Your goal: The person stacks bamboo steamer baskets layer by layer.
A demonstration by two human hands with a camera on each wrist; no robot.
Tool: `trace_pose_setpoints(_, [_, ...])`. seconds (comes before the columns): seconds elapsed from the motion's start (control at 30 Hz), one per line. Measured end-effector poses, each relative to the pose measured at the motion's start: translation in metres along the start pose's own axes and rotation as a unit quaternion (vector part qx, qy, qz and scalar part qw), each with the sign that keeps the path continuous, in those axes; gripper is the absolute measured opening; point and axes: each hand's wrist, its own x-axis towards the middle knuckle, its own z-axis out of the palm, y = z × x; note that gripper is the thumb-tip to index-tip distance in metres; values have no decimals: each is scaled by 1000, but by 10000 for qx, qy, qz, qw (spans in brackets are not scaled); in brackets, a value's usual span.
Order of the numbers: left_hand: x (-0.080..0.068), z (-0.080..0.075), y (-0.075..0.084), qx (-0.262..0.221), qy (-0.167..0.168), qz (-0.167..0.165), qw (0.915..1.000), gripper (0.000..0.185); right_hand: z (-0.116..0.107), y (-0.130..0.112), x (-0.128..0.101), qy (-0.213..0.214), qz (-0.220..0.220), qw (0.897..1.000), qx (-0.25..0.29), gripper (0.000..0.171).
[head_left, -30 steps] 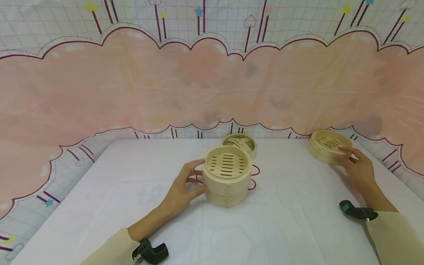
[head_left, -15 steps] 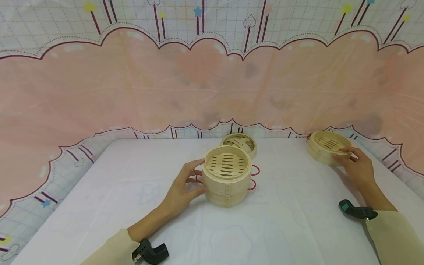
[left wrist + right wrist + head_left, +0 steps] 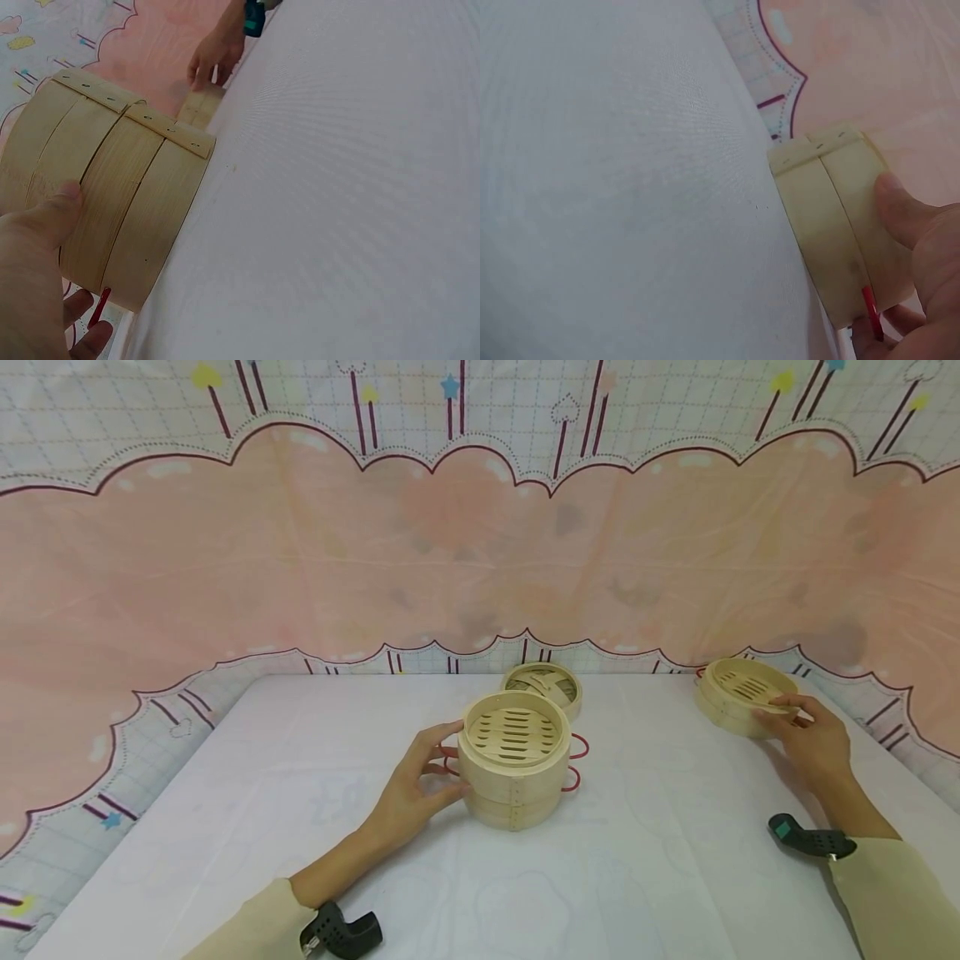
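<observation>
— So, where is the left hand (image 3: 408,793)?

— Centre of the head view, against the left side of the stack (image 3: 513,758): two bamboo steamer trays, one on the other, standing on the white worktop (image 3: 315,827). The thumb (image 3: 58,214) presses the near wall, and the fingers curve round the far side by the red wire handle (image 3: 447,762). Its grip is closed on the stack.

— And the right hand (image 3: 806,739)?

— Right of the frame, on a single tray (image 3: 742,695) near the worktop's far right corner. The thumb (image 3: 897,204) lies on the tray's side, fingers below by a red handle (image 3: 871,309). It holds that tray by the near rim; whether the tray is lifted or still resting on the worktop I cannot quite tell, since the wrist view is close and oblique.

— Anything else around?

— A lid (image 3: 542,683) lies just behind the stack, towards the pink backdrop (image 3: 480,543). Black wrist mounts (image 3: 810,839) sit at both cream sleeves (image 3: 896,893).
</observation>
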Motion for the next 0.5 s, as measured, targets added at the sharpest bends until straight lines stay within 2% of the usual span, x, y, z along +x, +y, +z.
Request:
trace_pose_setpoints(0.27, [0,0,2,4,-24,-41,10000,73,-2,0,0,188,4,9989,-432,72])
trace_pose_setpoints(0.5, [0,0,1,-17,-32,-23,10000,73,-5,-8,4,288,-176,9990,-305,49])
